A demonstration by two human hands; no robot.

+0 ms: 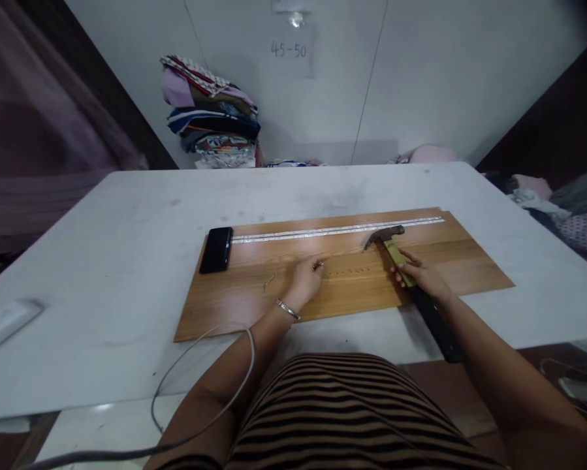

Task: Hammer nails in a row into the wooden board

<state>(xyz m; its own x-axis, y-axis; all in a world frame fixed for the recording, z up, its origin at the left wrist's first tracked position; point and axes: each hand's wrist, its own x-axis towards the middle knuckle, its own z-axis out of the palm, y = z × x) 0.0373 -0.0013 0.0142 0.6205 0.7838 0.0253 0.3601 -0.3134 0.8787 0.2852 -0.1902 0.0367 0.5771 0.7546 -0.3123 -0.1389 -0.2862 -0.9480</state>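
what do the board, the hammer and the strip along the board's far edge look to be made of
Board: wood or wood-look laminate, with brown grain lines and a smooth matte face; which one is unclear.
Hammer: dark, dull metal head, likely steel; the handle is yellow-green near the head and black lower down, perhaps rubber or plastic. The right hand holds it.
Strip: thin, silvery and glinting, probably metal or a metal ruler.

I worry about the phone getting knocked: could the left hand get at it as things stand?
Probably yes: the left hand pinches a nail, but bare board lies between it and the phone.
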